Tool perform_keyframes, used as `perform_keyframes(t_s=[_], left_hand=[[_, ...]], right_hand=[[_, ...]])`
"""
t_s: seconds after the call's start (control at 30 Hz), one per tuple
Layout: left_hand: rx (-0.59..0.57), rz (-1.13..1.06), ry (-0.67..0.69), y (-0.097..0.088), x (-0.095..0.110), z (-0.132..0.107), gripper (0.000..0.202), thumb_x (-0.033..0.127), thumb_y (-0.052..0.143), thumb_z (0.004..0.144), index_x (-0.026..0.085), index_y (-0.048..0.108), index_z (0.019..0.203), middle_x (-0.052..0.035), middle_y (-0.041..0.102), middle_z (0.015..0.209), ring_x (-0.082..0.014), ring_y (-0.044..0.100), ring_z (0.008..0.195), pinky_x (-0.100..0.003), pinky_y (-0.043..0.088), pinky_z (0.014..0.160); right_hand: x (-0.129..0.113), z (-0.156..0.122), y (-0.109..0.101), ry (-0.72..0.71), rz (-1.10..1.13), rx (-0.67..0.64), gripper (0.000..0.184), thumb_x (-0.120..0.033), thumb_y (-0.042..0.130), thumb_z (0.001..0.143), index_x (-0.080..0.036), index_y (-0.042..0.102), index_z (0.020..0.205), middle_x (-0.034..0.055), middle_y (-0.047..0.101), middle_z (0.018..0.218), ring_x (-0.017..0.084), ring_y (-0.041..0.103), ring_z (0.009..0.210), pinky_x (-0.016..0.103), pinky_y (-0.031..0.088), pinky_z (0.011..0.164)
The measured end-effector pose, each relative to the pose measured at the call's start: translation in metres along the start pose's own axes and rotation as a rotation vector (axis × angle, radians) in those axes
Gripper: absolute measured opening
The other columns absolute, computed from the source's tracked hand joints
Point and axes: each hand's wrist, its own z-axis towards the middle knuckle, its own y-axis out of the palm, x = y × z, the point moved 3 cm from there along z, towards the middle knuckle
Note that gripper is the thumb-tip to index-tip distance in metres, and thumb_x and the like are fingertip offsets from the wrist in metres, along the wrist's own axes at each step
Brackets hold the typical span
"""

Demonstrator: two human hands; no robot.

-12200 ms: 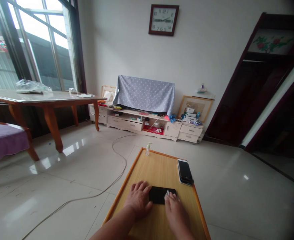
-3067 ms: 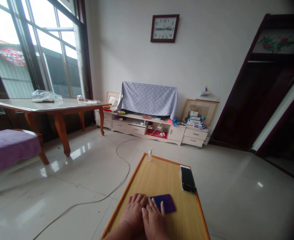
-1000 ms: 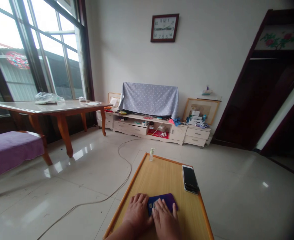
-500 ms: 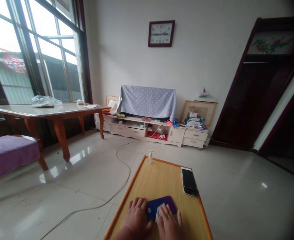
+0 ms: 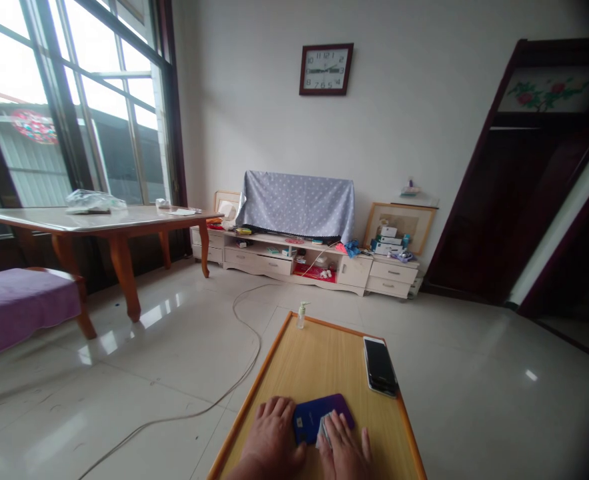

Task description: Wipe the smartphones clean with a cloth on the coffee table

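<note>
A blue-purple smartphone point(image 5: 314, 412) lies back side up on a small wooden table point(image 5: 324, 353). My left hand point(image 5: 271, 433) holds its left end, fingers along the upper side and thumb by the lower edge. Under the fingers of my right hand point(image 5: 343, 443) is a folded pale cloth point(image 5: 323, 432), pressed flat against the phone's back near its right part. The palm side of both hands is hidden.
On the small table, dark-screened phones point(image 5: 380, 365) lie at the right edge and a clear pump bottle point(image 5: 301, 316) stands at the far left corner. A cable point(image 5: 247, 370) runs over the floor. Beyond stands a white TV cabinet point(image 5: 274, 263); a larger table point(image 5: 139, 221) is at left.
My right hand and the cloth have slid slightly to the right over the phone's back. My left hand stays at the phone's left end. The view has shifted slightly.
</note>
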Motion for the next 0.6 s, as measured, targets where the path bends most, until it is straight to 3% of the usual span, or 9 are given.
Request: perform_keyframes(t_s=[0.2, 0.47, 0.6], left_hand=[[0.005, -0.019, -0.003, 0.001, 0.004, -0.002, 0.061, 0.05, 0.059, 0.068, 0.03, 0.057, 0.125, -0.0043, 0.059, 0.13, -0.0288, 0.044, 0.123, -0.04, 0.025, 0.11], [-0.019, 0.003, -0.011, 0.001, 0.0, 0.0, 0.064, 0.053, 0.06, 0.066, 0.03, 0.056, 0.126, -0.0038, 0.058, 0.129, -0.0286, 0.044, 0.123, -0.04, 0.025, 0.109], [-0.019, -0.004, -0.013, 0.001, 0.001, -0.001, 0.063, 0.051, 0.059, 0.067, 0.03, 0.056, 0.126, -0.004, 0.058, 0.129, -0.0284, 0.045, 0.123, -0.04, 0.025, 0.11]], right_hand=[[-0.003, 0.024, -0.025, -0.001, 0.029, 0.009, 0.056, -0.05, 0.019, 0.103, -0.026, 0.05, 0.142, 0.0046, 0.043, 0.149, 0.027, 0.033, 0.142, 0.061, 0.019, 0.116], [0.02, 0.004, 0.005, 0.05, 0.005, 0.013, 0.051, -0.055, 0.027, 0.1, -0.035, 0.053, 0.139, 0.0023, 0.045, 0.148, 0.031, 0.04, 0.138, 0.065, 0.02, 0.114], [0.018, 0.013, -0.004, 0.041, 0.032, -0.002, 0.052, -0.053, 0.025, 0.101, -0.033, 0.053, 0.14, 0.0037, 0.045, 0.148, 0.03, 0.039, 0.139, 0.063, 0.02, 0.115]])
